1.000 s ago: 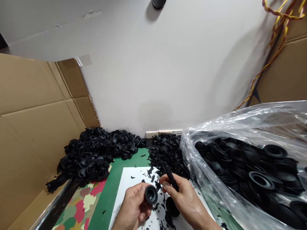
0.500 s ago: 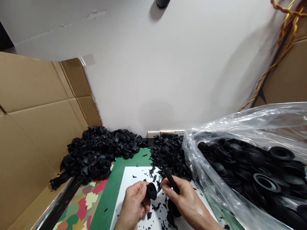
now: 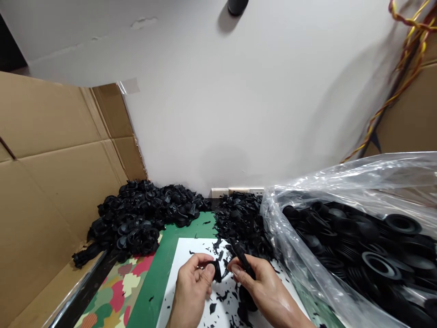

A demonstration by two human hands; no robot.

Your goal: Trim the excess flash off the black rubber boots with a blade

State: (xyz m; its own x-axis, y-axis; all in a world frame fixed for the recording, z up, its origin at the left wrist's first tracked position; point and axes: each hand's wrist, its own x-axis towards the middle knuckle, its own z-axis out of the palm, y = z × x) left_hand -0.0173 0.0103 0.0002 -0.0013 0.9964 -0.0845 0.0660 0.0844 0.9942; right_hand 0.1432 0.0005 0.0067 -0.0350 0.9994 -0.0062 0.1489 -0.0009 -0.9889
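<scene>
Between the thumb and fingers of my left hand [image 3: 194, 283] is a small black ribbed rubber boot [image 3: 217, 271], seen partly from its side. My right hand [image 3: 262, 284] is closed around a slim black pen-shaped tool [image 3: 243, 258], whose upper end points away toward the scraps; its working tip cannot be made out. The two hands are close together but apart, above a white sheet [image 3: 186, 248] strewn with black rubber shreds [image 3: 212, 308]. Another dark rounded piece [image 3: 246, 298] lies under my right hand, partly hidden.
A heap of ribbed rubber boots [image 3: 146, 214] lies left on the green mat [image 3: 200, 223]. Rubber scraps [image 3: 242, 218] are piled behind the hands. To the right, a clear plastic bag [image 3: 278, 228] holds many black rubber parts [image 3: 382, 264]. Cardboard [image 3: 61, 182] walls the left side.
My left hand has turned the rubber boot, so its open end no longer faces me and its ribbed side shows. My right hand and the tool have barely moved.
</scene>
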